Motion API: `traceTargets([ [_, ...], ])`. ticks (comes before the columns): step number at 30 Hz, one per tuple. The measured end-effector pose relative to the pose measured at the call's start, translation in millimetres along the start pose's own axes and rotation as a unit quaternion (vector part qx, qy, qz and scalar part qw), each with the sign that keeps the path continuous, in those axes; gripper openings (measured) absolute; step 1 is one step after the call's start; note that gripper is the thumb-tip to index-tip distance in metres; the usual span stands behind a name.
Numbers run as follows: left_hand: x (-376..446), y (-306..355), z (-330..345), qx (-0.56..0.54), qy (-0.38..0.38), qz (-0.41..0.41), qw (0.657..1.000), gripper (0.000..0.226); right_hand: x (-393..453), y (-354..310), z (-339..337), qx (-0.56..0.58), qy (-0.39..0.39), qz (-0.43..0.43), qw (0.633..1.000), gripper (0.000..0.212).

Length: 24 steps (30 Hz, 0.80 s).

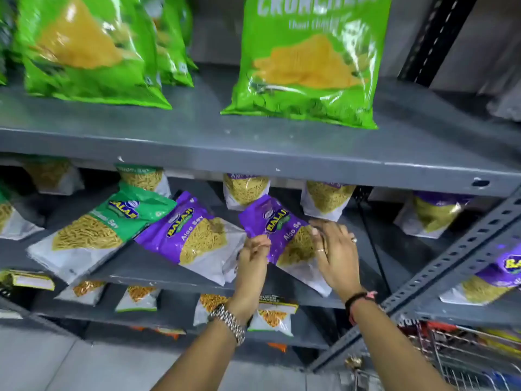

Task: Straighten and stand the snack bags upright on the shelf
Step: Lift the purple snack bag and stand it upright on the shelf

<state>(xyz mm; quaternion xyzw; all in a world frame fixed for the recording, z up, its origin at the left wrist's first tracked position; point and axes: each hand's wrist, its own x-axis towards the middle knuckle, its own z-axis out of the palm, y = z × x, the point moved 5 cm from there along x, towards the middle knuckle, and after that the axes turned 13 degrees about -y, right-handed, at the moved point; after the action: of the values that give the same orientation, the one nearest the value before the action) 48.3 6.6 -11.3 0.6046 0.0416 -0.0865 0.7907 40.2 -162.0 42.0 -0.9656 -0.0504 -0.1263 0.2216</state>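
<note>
A purple Aloo Sev bag (282, 230) leans tilted on the middle grey shelf (174, 275). My left hand (253, 255) pinches its left edge, and my right hand (334, 252) presses on its right side. To its left a second purple bag (191, 235) and a green-topped sev bag (93, 235) lie slanted, overlapping each other. Behind them, several sev bags (245, 190) stand upright at the back, their tops hidden by the shelf above.
The upper shelf (253, 148) carries large green bags (307, 63) and juts out just above my hands. Smaller snack bags (272, 317) fill the lower shelf. A perforated steel upright (456, 255) runs diagonally at right, with a wire cart (456, 356) below it.
</note>
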Motion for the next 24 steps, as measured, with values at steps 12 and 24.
traceTargets([
  [12, 36.7, -81.8, 10.5, -0.057, -0.036, -0.261, 0.963, 0.023, 90.2, 72.1, 73.1, 0.13, -0.298, 0.25, 0.912, 0.054],
  [24, 16.5, -82.7, 9.3, -0.07, -0.113, -0.199, 0.971, 0.015, 16.7, 124.0, 59.3, 0.307, -0.079, 0.342, 0.885, 0.027],
])
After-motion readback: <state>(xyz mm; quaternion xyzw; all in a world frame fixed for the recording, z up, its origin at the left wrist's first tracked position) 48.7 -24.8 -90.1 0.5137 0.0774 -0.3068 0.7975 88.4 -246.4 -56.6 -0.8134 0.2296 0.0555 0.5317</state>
